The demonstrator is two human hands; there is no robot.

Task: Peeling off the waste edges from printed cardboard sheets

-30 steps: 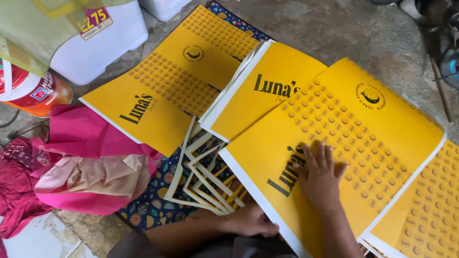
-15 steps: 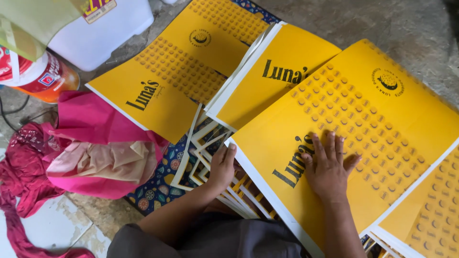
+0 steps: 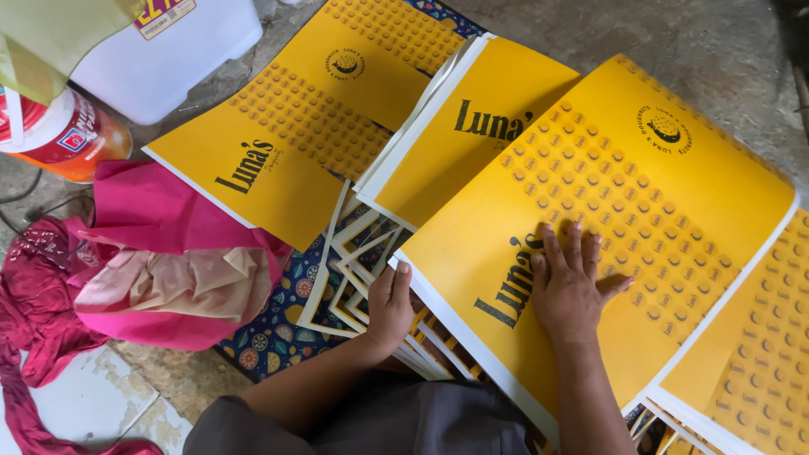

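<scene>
Yellow dotted sheet (image 3: 624, 211) (white-edged) under flat right hand (image 3: 569, 291)

White plastic tub (image 3: 168, 63) with yellow label (image 3: 164, 13), 11 o'clock; red-white labelled jar (image 3: 63, 135), 9 o'clock.

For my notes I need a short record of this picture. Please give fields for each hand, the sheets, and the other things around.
right hand: flat, palm down, on the nearest yellow sheet
left hand: at the left edge of that sheet, fingers at its white border
other sheets: two more yellow sheets overlapping at left; another at right edge
under the sheets: patterned mat
left side: pink cloth, white tub, red and white container
</scene>
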